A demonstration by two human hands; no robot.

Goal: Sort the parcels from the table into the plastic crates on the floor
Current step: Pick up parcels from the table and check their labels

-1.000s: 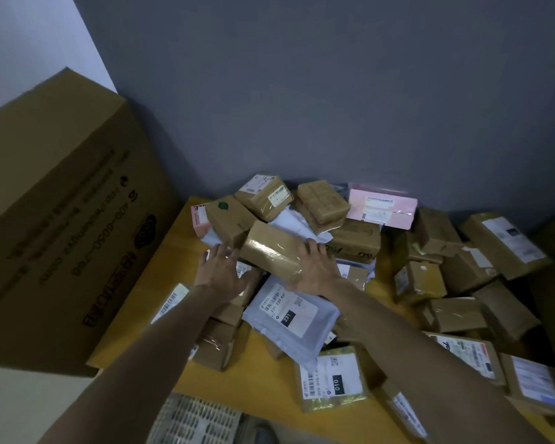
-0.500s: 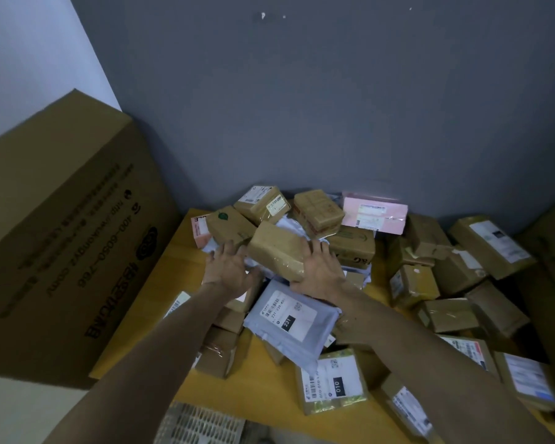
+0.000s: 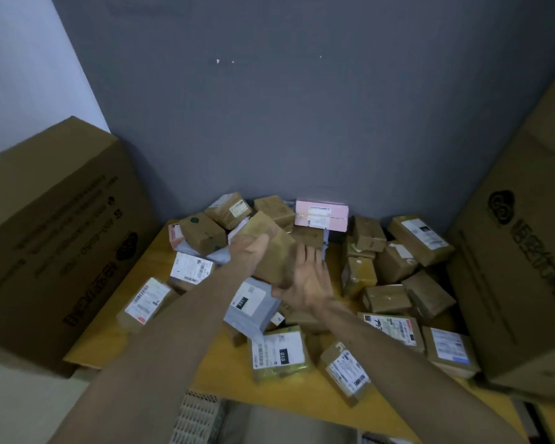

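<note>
Parcels [image 3: 279, 350] crowd the yellow table [image 3: 225, 379], heaped toward the far wall [image 3: 302, 123], so I judge that most of the sorting remains to be done. One brown taped parcel [image 3: 277, 256] is lifted above the middle of the heap. The left hand [image 3: 253, 249] grips its top with curled fingers, while the right hand [image 3: 310, 282] presses a flat palm, fingers straight, against its right side. A slatted plastic crate [image 3: 199, 415] shows below the near edge; its contents are hidden.
</note>
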